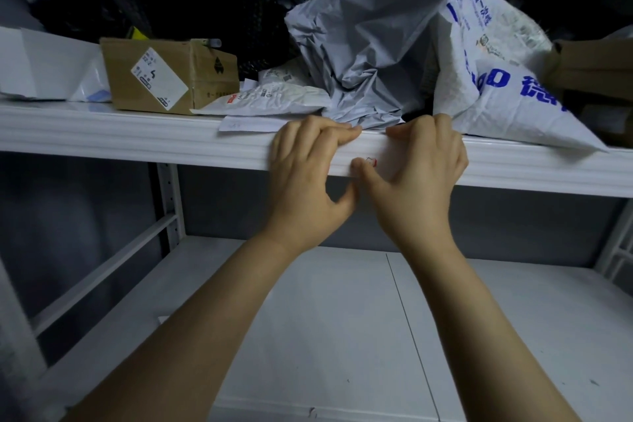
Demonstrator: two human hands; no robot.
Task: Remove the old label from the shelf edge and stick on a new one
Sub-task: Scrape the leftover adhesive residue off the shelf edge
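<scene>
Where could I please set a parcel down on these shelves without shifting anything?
The lower shelf beneath both forearms is bare. The upper shelf is crowded: cardboard box, grey mailer bag and white printed bag reach its front edge.
</scene>
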